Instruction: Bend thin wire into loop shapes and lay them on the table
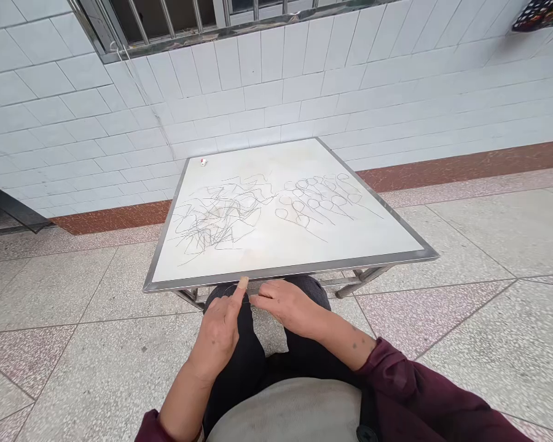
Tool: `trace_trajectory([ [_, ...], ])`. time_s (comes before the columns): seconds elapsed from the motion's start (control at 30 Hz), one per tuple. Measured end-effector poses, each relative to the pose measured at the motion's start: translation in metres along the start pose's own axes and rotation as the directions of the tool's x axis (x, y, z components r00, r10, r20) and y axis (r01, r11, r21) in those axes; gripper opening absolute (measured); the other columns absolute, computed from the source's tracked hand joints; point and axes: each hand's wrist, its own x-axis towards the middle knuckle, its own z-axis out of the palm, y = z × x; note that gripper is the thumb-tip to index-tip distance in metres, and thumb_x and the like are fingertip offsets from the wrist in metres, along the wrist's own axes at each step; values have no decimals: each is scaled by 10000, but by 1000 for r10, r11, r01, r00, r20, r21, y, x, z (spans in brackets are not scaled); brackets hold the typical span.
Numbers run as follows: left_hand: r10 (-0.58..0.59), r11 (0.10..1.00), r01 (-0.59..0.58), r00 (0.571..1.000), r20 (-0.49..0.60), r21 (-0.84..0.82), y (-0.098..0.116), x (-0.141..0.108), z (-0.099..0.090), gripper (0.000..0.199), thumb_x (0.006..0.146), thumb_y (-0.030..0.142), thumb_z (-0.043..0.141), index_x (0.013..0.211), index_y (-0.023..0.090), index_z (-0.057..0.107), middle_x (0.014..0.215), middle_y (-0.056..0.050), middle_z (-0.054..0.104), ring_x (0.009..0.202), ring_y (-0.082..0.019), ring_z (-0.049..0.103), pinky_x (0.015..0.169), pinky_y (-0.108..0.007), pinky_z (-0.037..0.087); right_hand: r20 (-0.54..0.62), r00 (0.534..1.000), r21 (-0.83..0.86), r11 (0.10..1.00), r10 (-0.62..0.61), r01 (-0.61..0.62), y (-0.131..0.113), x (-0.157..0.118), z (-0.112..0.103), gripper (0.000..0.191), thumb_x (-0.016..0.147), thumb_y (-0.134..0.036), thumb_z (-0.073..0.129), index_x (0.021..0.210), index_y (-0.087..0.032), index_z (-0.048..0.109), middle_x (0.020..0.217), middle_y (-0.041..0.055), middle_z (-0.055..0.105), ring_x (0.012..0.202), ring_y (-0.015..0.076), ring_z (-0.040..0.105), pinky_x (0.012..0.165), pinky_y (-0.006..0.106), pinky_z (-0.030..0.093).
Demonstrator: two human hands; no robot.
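Note:
Over my lap, just below the near edge of the white table (267,255), my left hand (217,325) has its fingers curled and one wrapped fingertip pointing up. Close on its right, my right hand (288,305) has its fingers pressed together, pointing left. A thin dark wire (247,301), only faintly visible, runs between the fingers of both hands. On the table's left half lies a tangled heap of thin dark wires (216,215). Several wires with looped ends (304,199) are spread over the right half.
A small red and white object (203,162) sits near the table's far left corner. Grey metal edging (295,269) frames the tabletop. Behind it stand a white tiled wall (258,104) and a barred window (193,18). A patterned cloth (541,15) shows at top right.

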Motion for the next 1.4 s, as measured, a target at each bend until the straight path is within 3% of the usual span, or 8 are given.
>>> trace_trajectory([
  [0.13,29,1000,-28,999,35,-10,2,4,-4,629,911,53,277,1492,205,91,798,-51,604,735,-190,584,699,-354,498,41,998,-30,999,-38,39,3,-2,-8,280,941,-87,328,1023,-160,585,751,35,499,697,161,405,637,288,329],
  [0.33,70,998,-69,995,70,-10,-3,10,-5,645,902,44,270,1494,218,82,793,-52,590,735,-197,567,701,-357,482,3,1000,-2,1000,-3,3,1,-3,6,221,950,-115,355,994,-163,566,757,30,516,714,159,431,653,279,360],
  [0.6,101,995,-96,958,267,-31,-8,18,-16,743,843,-29,272,1494,241,41,821,-43,568,747,-197,519,712,-351,451,28,999,-25,999,-41,42,1,-4,7,229,920,-54,353,951,-162,552,750,31,526,699,163,413,634,289,347],
  [0.9,32,998,-47,967,252,53,-28,23,-25,783,818,-52,293,1494,260,51,806,-38,574,726,-194,519,693,-338,449,-3,996,-13,996,87,-87,5,-17,15,225,913,-60,356,924,-161,557,740,33,537,686,159,439,632,286,362],
  [1.03,29,993,-60,960,279,104,-32,23,-30,806,803,-67,300,1494,255,38,797,-33,566,723,-191,511,689,-335,447,-21,988,60,986,154,-153,13,-30,15,223,915,-76,368,942,-162,573,754,40,557,705,164,470,636,282,388],
  [1.23,92,978,-155,922,376,140,-19,30,-33,802,805,-75,304,1494,218,16,764,-15,541,678,-172,467,699,-337,442,-81,964,212,949,255,-234,21,-24,-9,195,946,-213,424,969,-184,616,842,62,608,794,178,526,736,315,439],
  [1.33,157,956,-242,901,405,166,-11,35,-34,776,823,-67,292,1492,204,8,762,-16,538,693,-182,473,683,-334,433,-82,914,384,859,396,-338,15,-12,-10,188,942,-283,458,968,-194,622,862,55,620,821,172,558,741,301,455],
  [1.4,217,933,-314,881,420,176,-5,38,-33,736,851,-52,280,1491,192,10,756,-16,537,708,-189,478,688,-335,427,-41,888,522,767,459,-373,9,-6,-1,191,929,-317,479,903,-188,617,802,33,613,743,152,566,688,278,459],
])
